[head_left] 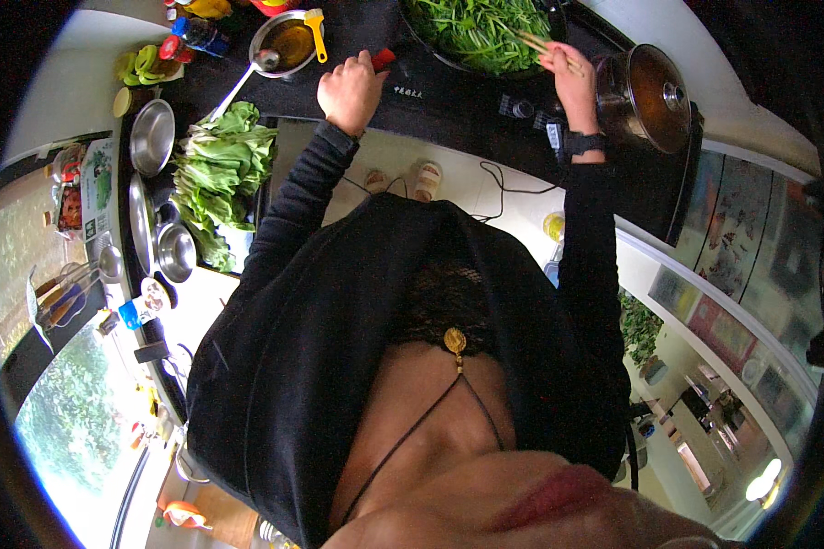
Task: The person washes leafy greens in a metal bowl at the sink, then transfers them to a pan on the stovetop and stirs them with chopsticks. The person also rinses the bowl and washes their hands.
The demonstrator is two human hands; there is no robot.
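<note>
My left hand point(350, 94) is closed around a red object point(383, 60), probably a handle, at the front of the black gas stove point(446, 103). Most of that object is hidden in my fist. A pair of chopsticks point(541, 45) is held in my right hand point(574, 79), their tips in the chopped leafy greens point(474, 31). The greens fill a dark wok point(446, 63) at the far side of the stove. To the left of my left hand stands a metal bowl of brown oil or sauce point(290, 42), with a yellow brush point(317, 36) across its rim and a ladle point(266, 62) in it.
On the right stands a lidded pot point(659, 96). Large leafy vegetables point(223, 171) lie on the left counter beside a steel bowl point(152, 137) and a smaller steel pot point(176, 252). Bottles point(202, 36) crowd the far left corner. A black cable point(501, 182) runs across the floor.
</note>
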